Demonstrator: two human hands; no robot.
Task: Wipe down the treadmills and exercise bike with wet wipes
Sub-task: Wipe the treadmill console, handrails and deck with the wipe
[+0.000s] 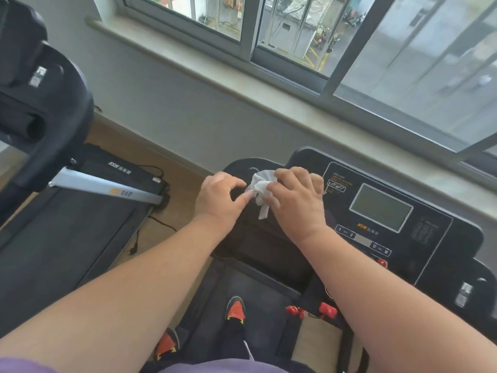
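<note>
A crumpled white wet wipe [260,187] is held between both hands above the left end of a black treadmill console [435,238]. My left hand [219,197] pinches its left edge with thumb and forefinger. My right hand [295,200] grips its right side, with a strip of the wipe hanging down under the fingers. The console has a grey display [380,207] and buttons below it. I stand on this treadmill's belt [258,286]; my shoes show below. A second treadmill [61,238] lies to the left.
The second treadmill's grey upright [107,188] and black handlebar [67,125] cross the left side. A power cord and plug [134,244] lie on the wooden floor between the machines. Red knobs [326,309] sit under the console. A window sill [242,84] runs behind.
</note>
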